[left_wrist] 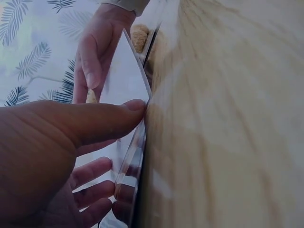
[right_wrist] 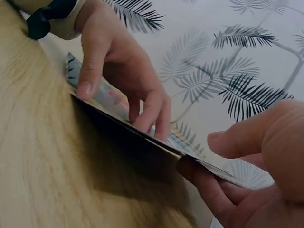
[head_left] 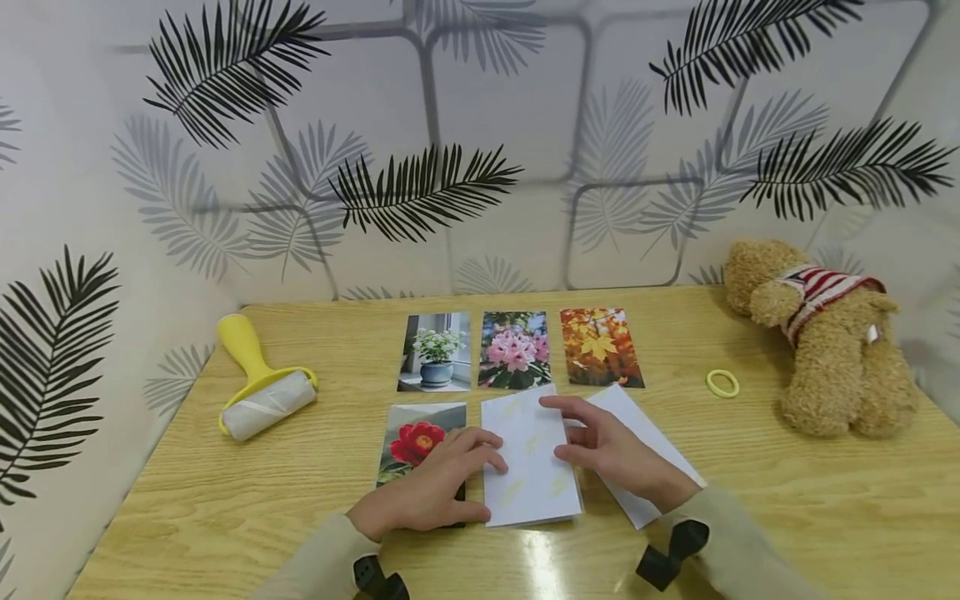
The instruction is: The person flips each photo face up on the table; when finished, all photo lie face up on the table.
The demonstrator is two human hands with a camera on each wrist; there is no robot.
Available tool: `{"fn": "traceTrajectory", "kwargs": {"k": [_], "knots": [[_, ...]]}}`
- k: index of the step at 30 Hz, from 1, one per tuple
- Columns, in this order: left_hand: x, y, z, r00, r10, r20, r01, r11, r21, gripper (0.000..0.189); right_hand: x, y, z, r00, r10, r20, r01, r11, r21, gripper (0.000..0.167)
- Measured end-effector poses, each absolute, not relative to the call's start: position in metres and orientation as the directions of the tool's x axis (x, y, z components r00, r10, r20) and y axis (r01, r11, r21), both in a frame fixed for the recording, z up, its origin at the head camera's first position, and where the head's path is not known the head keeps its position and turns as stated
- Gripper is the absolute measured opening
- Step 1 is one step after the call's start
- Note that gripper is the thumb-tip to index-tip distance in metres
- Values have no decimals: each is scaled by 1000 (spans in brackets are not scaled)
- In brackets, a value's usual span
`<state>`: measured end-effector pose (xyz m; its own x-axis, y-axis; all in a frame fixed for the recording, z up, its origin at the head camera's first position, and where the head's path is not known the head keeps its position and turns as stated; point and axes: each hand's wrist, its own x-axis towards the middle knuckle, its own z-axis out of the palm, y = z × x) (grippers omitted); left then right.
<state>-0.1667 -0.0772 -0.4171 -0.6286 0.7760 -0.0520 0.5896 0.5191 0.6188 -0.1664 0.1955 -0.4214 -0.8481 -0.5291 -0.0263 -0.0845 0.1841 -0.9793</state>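
Observation:
A white card (head_left: 534,496) with faint yellow marks lies on the wooden table between both hands. At its left side, the fingertips of my left hand (head_left: 431,492) rest on the card and the thumb touches its near corner. In the right wrist view, fingers of my right hand (right_wrist: 247,185) reach under the card's raised edge, while the thumb stands apart above it. A red-flower picture card (head_left: 414,442) lies partly hidden beneath my left hand. Under my right hand (head_left: 618,454), a second white card (head_left: 632,508) lies slanted.
Behind lie a potted-plant picture card (head_left: 435,350), a pink-flower card (head_left: 515,350) and an autumn-leaf card (head_left: 602,348). A yellow-handled lint roller (head_left: 270,400) lies left. To the right are a pale yellow ring (head_left: 722,383) and a teddy bear (head_left: 825,350).

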Motion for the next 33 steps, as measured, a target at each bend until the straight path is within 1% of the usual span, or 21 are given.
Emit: {"fn": "traceTrajectory", "kwargs": {"k": [2,4,8,10,13,15,18,20,22,25,27,30,33], "knots": [[-167,-77,-417,-632,773,-59,588,527,614,39,-165,193,-422,-826,-562,-29,-96,192,-977,55],[-166,-77,-416,-631,774,-58,589,527,613,40,-163,191,-422,-816,-577,-35,-134,248,-960,52],[-167,-77,-416,-635,771,-55,589,529,611,41,-161,189,-418,-827,-560,-50,-180,347,-920,49],[-167,-76,-416,-647,762,-41,590,533,607,40,-161,189,-418,-829,-556,-50,-174,344,-923,49],[-168,-76,-417,-700,714,20,574,545,611,37,-161,189,-417,-836,-546,-42,-161,317,-935,49],[-169,-76,-416,-755,652,71,535,549,642,38,-161,189,-417,-848,-529,-30,-156,303,-940,49],[-170,-76,-415,-843,527,106,412,506,758,48,-161,189,-416,-869,-494,-13,-150,289,-945,49],[-170,-76,-413,-893,446,66,284,443,850,56,-160,189,-415,-881,-473,-16,-131,278,-952,49],[-172,-75,-412,-917,400,-11,142,350,926,60,-159,188,-414,-888,-460,-25,-108,261,-959,49],[-174,-75,-411,-903,410,-127,-49,195,980,60,-159,187,-414,-890,-454,-35,-84,240,-967,49],[-174,-75,-410,-881,440,-172,-130,125,984,58,-158,187,-414,-887,-461,-27,-90,229,-969,49],[-174,-75,-410,-863,471,-185,-179,58,982,59,-159,186,-417,-880,-474,-3,-117,224,-967,48],[-174,-75,-410,-857,481,-185,-195,30,980,60,-160,185,-420,-889,-457,31,-187,301,-935,43]]}}
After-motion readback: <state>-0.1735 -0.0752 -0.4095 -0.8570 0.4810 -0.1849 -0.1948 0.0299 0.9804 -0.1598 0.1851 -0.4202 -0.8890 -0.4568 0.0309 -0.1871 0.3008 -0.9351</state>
